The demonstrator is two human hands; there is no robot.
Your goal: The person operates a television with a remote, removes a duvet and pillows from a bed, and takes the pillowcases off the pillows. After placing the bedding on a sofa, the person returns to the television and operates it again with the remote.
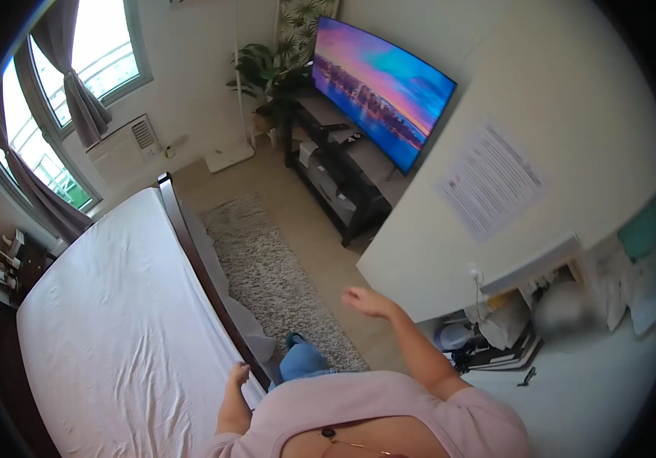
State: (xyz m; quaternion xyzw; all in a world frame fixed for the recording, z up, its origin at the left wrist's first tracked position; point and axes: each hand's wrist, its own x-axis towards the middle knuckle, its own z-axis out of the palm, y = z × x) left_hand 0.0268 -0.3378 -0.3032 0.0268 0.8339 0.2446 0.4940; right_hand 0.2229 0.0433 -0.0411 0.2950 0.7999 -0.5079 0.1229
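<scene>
My left hand is beside the bed's dark edge, over the white sheet, with its fingers curled; whether they touch anything is too small to tell. Out to the right, my right hand hangs in the air between the grey rug and the white wall panel. Its fingers are loosely bent, and I see no object in it.
A large lit television stands on a black stand ahead, with a plant to its left. Shelves with bags and a laptop-like stack are at the right. Curtained windows are at the upper left.
</scene>
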